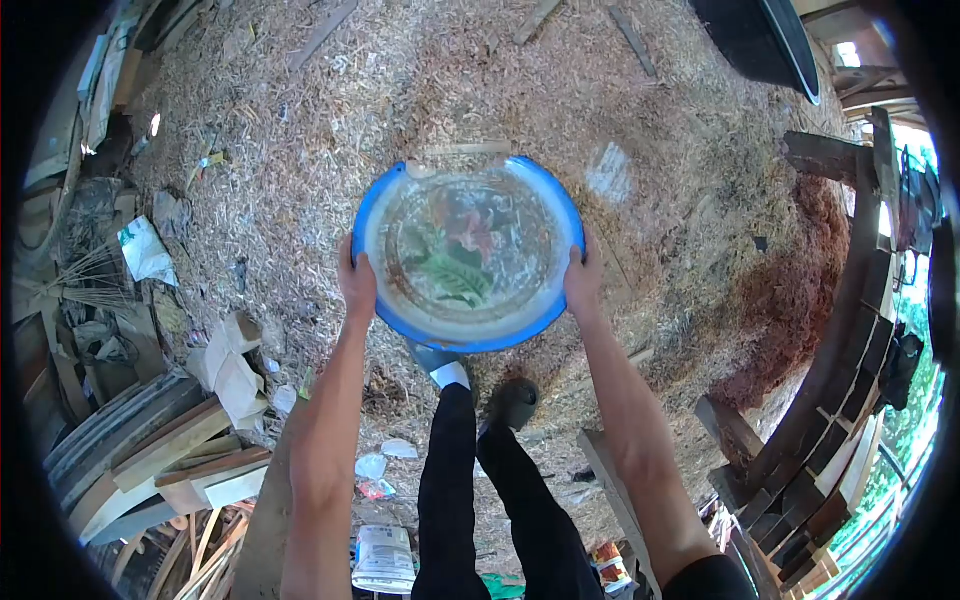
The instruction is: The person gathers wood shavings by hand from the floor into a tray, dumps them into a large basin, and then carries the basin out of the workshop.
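Note:
A round enamel basin (470,240) with a blue rim is held out in front of me above the ground. Its worn white inside bears a faded pink flower and green leaf pattern, and a piece of the far rim looks broken away or worn. My left hand (357,280) grips the rim on the left side, thumb on top. On the opposite side my right hand (583,272) is closed round the rim in the same way. The fingers under the basin are hidden.
Wood shavings (680,190) cover the ground. Stacked boards (180,460) lie at the left, with a white bucket (384,558) near my legs. A dark tub (765,45) stands at the upper right, and a timber structure (840,370) runs along the right side.

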A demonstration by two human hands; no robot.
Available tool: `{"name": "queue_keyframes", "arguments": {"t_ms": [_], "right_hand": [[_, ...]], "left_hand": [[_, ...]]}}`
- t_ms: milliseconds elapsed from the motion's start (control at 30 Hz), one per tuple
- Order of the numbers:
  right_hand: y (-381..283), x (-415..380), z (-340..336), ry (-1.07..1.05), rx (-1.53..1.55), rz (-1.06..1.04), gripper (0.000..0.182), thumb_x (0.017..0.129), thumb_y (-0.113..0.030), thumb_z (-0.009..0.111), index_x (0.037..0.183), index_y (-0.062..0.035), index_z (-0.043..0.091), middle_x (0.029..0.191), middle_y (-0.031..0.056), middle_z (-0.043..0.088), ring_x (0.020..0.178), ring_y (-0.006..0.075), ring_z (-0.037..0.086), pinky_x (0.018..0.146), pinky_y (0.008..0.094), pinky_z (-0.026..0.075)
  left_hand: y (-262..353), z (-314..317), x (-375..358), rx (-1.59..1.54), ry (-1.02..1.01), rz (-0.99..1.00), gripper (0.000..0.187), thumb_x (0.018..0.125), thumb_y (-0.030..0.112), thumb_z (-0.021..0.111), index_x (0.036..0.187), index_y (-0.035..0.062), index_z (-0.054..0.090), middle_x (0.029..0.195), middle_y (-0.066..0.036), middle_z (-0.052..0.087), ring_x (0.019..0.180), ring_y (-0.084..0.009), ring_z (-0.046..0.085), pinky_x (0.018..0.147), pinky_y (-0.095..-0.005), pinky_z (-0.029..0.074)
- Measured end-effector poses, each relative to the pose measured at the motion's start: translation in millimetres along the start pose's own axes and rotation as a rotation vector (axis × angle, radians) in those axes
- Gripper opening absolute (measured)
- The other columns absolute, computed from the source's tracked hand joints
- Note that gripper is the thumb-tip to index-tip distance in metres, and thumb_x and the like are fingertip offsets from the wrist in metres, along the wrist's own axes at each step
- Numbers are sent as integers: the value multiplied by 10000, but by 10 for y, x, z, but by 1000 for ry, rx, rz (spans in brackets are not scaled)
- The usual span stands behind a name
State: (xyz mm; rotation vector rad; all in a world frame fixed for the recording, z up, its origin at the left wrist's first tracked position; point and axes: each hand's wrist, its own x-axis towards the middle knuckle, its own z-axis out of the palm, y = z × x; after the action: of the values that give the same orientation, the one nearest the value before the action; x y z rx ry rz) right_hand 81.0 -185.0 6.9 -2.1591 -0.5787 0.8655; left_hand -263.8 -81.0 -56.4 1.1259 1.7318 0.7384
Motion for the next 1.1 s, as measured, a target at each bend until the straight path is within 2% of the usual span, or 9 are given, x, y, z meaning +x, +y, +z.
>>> {"name": "queue_keyframes", "arguments": {"t_ms": [133, 267, 467, 533, 633, 733, 800, 867, 1100], "right_hand": [[215, -95, 74, 39, -91, -66, 468, 956, -30, 412, 1417, 26, 356, 1384, 236, 461, 1273, 335, 464, 1068, 391, 342], [570, -138, 152, 28, -139, -174, 471, 983, -73, 398, 1438, 17, 313, 1402, 240, 438, 1287, 348, 449, 1064, 395, 344], [853, -54, 147, -76, -191, -138, 456, 997, -117, 392, 1432, 5, 337, 1373, 245, 460, 1228, 364, 495, 1020, 414, 388], [956, -87, 60, -103, -171, -152, 452, 1000, -133, 391, 1427, 9, 353, 1361, 240, 474, 1193, 369, 523, 999, 415, 410], [784, 66, 14, -4, -395, -282, 418, 995, -152, 412, 1378, 14, 424, 1305, 243, 515, 1097, 395, 575, 931, 434, 454], [527, 362, -56, 50, -347, -133, 401, 994, -192, 438, 1334, 17, 472, 1302, 248, 512, 1155, 408, 533, 974, 437, 427], [595, 830, -107, 213, -500, -425, 417, 997, -229, 446, 1340, 7, 467, 1327, 251, 488, 1234, 403, 469, 1031, 436, 380], [498, 1252, -104, 218, -511, -501, 425, 998, -237, 444, 1350, 1, 459, 1351, 249, 464, 1266, 401, 434, 1051, 434, 359], [-332, 2479, 640, 127, -397, -931, 509, 997, -304, 442, 1391, 14, 396, 1447, 260, 352, 1333, 412, 351, 1091, 427, 310]], "left_hand": [[-117, -35, -146, 42, -76, -101, 524, 929, 129, 408, 1420, -44, 344, 1420, -252, 408, 1301, -358, 417, 1085, -393, 321], [-811, 19, -243, 119, -101, 133, 577, 949, 212, 374, 1459, -35, 265, 1467, -265, 334, 1351, -384, 341, 1111, -395, 278], [-1044, -4, -262, 180, -143, 12, 571, 926, 163, 374, 1453, -38, 288, 1436, -266, 388, 1302, -358, 421, 1084, -379, 322], [-1046, 53, -259, 68, -114, 74, 563, 911, 108, 394, 1449, -35, 308, 1417, -250, 424, 1259, -329, 471, 1056, -363, 357], [-754, 31, -210, 92, -64, 86, 535, 913, 85, 434, 1426, -42, 347, 1399, -227, 452, 1248, -306, 483, 1049, -361, 366], [-688, 90, 96, 66, 61, 140, 504, 939, 150, 517, 1388, -49, 401, 1357, -212, 491, 1227, -299, 496, 1045, -371, 367], [-340, 59, 451, 185, 220, 210, 524, 946, 230, 562, 1370, -46, 427, 1336, -212, 505, 1237, -311, 483, 1053, -389, 355], [-140, 116, 830, 305, 356, 354, 517, 947, 265, 566, 1350, -38, 452, 1315, -226, 513, 1250, -338, 471, 1069, -409, 336], [434, 717, 2102, 328, 310, 709, 530, 944, 355, 545, 1364, 43, 461, 1413, -204, 429, 1340, -393, 349, 1105, -456, 272]]}}
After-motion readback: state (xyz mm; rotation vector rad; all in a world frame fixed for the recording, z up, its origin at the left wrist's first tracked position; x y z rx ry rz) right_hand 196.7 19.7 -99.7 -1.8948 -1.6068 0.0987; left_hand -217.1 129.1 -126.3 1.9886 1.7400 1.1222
